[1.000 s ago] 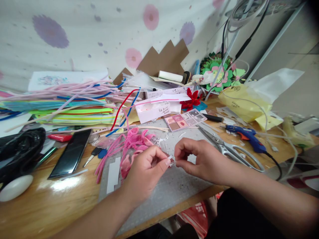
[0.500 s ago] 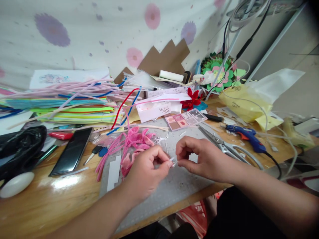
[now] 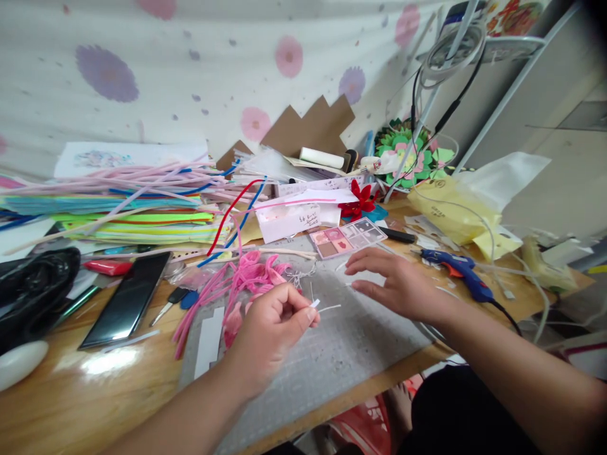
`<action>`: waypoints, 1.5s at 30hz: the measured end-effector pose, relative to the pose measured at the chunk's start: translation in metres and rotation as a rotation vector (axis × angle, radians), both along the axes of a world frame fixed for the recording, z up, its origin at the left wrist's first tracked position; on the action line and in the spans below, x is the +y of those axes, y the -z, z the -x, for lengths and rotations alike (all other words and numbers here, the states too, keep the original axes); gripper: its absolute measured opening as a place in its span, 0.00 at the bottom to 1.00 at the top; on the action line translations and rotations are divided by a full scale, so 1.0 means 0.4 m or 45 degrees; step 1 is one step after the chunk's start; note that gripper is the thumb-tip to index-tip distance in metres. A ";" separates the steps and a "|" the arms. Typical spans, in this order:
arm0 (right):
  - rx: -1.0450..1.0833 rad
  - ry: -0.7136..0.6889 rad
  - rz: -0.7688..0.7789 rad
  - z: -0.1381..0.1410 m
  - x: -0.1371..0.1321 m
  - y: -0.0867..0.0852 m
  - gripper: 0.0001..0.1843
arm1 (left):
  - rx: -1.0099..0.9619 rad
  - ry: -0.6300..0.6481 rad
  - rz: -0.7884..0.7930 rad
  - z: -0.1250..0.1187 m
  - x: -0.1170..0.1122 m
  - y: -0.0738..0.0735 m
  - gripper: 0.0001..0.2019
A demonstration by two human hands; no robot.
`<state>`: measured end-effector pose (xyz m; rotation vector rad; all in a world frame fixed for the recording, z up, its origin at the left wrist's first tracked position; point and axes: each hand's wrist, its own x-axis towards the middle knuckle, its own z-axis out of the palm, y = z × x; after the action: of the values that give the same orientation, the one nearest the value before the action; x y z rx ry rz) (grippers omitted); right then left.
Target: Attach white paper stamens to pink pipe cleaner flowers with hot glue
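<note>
My left hand point(image 3: 272, 332) is closed in a pinch above the grey cutting mat point(image 3: 303, 379). Between its thumb and index finger is a thin white strip point(image 3: 331, 308), with one slender end sticking out to the right. My right hand point(image 3: 401, 287) hovers over the mat, its fingers apart and holding nothing visible. Close to those fingertips lies a small white scrap point(image 3: 340, 266). Pink fuzzy stems point(image 3: 256, 270) lie tangled behind my left hand, with thin white stamens point(image 3: 303, 275) beside them. The scissors are mostly hidden beneath my right hand and forearm.
A blue glue gun point(image 3: 458, 272) with its cable rests at the right. A palette point(image 3: 348, 237) and a red flower point(image 3: 359, 201) sit at the back. On the left are a phone point(image 3: 126, 300), keys point(image 3: 165, 306) and stacked colourful fuzzy stems point(image 3: 142, 218).
My right hand has let go of the white piece, opened and moved away to the right and forward. The left hand keeps its pinch, slightly lower and to the left. The view has shifted.
</note>
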<state>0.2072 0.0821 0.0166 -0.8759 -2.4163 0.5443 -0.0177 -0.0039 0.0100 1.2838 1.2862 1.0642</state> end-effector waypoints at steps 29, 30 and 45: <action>0.249 -0.118 0.394 0.083 -0.098 -0.019 0.13 | -0.046 0.236 0.021 0.000 -0.003 0.002 0.07; 0.245 -0.107 0.391 0.080 -0.095 -0.019 0.13 | -0.041 0.214 0.022 0.001 -0.002 0.002 0.07; -0.560 0.392 0.036 -0.149 0.005 -0.035 0.07 | -0.260 0.190 0.165 0.001 -0.010 0.007 0.06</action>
<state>0.2670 0.0840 0.0306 -1.4768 -2.5787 0.2903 -0.0180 -0.0080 0.0071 1.1243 1.0704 0.9639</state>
